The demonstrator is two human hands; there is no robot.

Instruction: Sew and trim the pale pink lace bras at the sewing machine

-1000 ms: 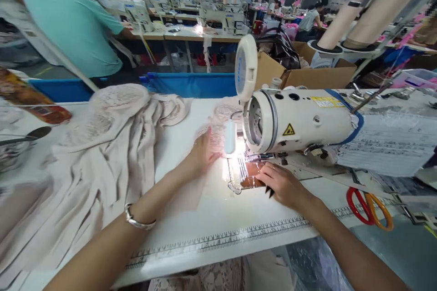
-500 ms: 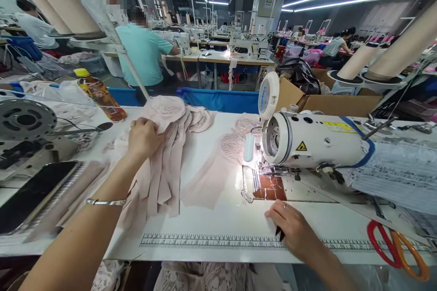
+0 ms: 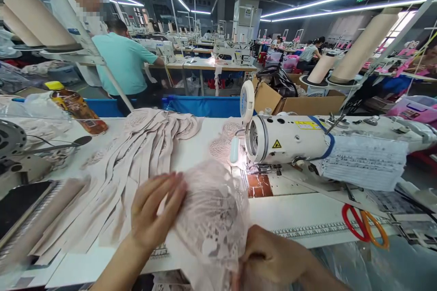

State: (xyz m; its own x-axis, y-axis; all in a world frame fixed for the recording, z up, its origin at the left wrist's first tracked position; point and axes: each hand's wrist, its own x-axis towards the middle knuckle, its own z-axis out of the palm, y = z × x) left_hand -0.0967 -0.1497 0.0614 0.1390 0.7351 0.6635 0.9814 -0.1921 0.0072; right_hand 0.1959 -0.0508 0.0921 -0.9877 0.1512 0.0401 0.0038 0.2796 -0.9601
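Note:
A pale pink lace fabric piece (image 3: 215,213) with sheer edges is held up above the front of the sewing table. My left hand (image 3: 155,211) has its fingertips and thumb brought together at the piece's left edge. My right hand (image 3: 273,254) is curled closed on its lower right edge; whether anything else is in that fist is hidden. Left of my hands lies a fanned pile of similar pink pieces (image 3: 136,159) with long strips. Another lace piece (image 3: 220,148) lies beside the lit needle area of the white sewing machine (image 3: 290,138).
Red and orange scissors (image 3: 365,227) lie at the right front, by a printed ruler (image 3: 307,231). A drink bottle (image 3: 80,109) leans at the back left. Large thread cones (image 3: 365,50) stand behind the machine. A co-worker in a turquoise shirt (image 3: 119,63) sits ahead.
My left hand has moved from the pile toward me and to the right, with a lace piece now between both hands. The pile is spread out. The black tool in my right hand no longer shows.

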